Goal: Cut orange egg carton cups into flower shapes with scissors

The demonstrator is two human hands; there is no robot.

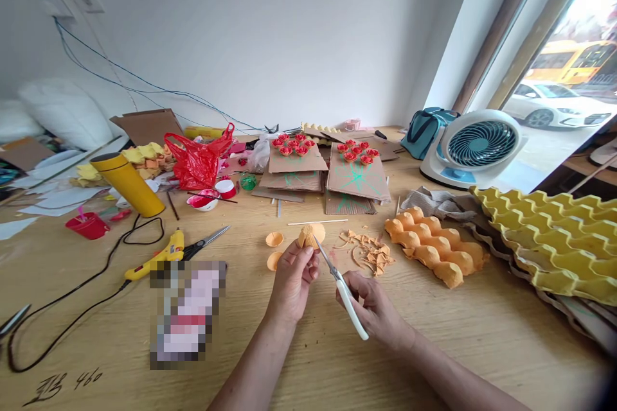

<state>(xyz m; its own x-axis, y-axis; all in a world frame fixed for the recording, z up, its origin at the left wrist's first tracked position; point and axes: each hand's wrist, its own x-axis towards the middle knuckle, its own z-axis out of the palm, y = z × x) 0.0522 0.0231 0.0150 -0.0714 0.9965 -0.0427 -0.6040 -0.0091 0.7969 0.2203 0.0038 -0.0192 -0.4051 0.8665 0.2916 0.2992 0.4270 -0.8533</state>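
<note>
Between thumb and fingers, my left hand (297, 270) pinches an orange egg carton cup (307, 236) above the middle of the table. My right hand (373, 308) is closed round the white handles of a pair of scissors (340, 282). Their blades point up and left, with the tips at the cup's right edge. Behind the held cup a round pale orange shape shows, partly hidden. Two cut cups, one upper (274, 239) and one lower (273, 261), lie left of my left hand. Orange scraps (373, 253) are heaped to the right.
An orange egg carton piece (434, 244) and stacked yellow egg trays (554, 237) lie right, below a fan (475, 148). Red paper flowers (357, 152) sit on cardboard (359, 186). Left are a yellow glue gun (159, 257), black scissors (205, 244), a yellow bottle (129, 184) and a red bag (200, 157).
</note>
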